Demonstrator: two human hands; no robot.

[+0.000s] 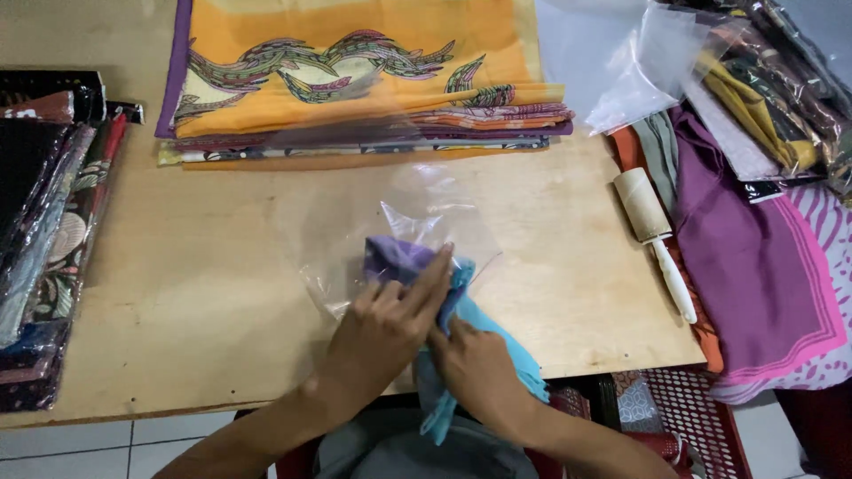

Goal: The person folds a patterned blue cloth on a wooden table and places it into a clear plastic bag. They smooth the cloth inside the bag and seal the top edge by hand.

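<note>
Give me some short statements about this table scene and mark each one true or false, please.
1. Both hands touch a folded purple and turquoise cloth. True: the left hand lies on top, the right hand grips its near end.
2. The cloth is half inside a cardboard box. False: it enters a clear plastic bag.
3. A lint roller lies right of the hands. True.
4. The stack of folded fabrics at the far edge has a green top piece. False: the top piece is orange with a wavy pattern.
5. The wooden table carries packed fabrics on its left side. True.
</note>
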